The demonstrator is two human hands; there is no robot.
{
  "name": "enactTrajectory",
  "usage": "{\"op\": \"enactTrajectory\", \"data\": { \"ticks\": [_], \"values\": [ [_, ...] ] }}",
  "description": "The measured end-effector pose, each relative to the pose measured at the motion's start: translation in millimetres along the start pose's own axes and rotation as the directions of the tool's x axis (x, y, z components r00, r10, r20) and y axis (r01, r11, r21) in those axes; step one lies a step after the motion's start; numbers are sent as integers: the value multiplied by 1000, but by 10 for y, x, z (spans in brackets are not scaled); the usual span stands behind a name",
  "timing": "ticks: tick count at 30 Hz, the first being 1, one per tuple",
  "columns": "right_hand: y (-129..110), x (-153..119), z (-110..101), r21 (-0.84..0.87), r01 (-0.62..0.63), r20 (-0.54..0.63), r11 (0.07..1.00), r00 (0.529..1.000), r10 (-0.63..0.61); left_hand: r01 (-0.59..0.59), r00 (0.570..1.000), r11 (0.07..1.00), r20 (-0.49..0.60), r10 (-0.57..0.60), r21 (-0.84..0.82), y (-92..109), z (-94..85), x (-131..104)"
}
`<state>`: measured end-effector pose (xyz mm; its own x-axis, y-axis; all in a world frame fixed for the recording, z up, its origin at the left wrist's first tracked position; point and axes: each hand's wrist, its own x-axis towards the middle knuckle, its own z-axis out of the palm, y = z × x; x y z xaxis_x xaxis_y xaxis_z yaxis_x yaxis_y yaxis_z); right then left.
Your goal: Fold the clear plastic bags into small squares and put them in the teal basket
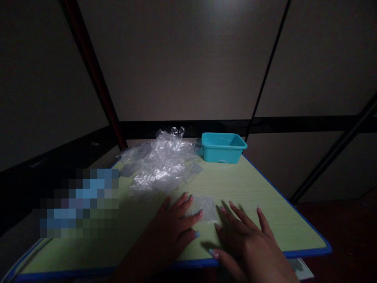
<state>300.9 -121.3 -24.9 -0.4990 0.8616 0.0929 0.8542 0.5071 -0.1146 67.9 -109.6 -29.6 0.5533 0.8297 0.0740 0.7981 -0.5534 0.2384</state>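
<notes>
A small, flat square of clear plastic (208, 209) lies on the table near its front. My left hand (173, 226) rests over the left part of this square with its fingers spread. To the right of the square is my right hand (246, 236), fingers apart, nothing held in it. Beyond my left hand spreads a heap of crumpled clear plastic bags (161, 161).
A turquoise plastic basin (222, 153) stands at the back right of the green table (250, 184), which has a blue edge. A blurred-out patch covers the left side of the table. Wall panels rise behind it.
</notes>
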Motion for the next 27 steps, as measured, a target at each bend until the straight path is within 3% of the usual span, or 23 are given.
{"op": "enactTrajectory", "data": {
  "ticks": [9,22,27],
  "values": [
    [-36,41,25,-32,46,-41,998,998,-47,5,1000,1000,-8,-5,-3,4,-1,2],
    [-150,86,-26,-6,105,13,994,994,-105,3,999,1000,-33,-4,-22,-13,37,2],
    [-186,134,-21,5,67,26,998,997,-67,13,1000,1000,-16,-13,-14,-6,37,3]
  ]
}}
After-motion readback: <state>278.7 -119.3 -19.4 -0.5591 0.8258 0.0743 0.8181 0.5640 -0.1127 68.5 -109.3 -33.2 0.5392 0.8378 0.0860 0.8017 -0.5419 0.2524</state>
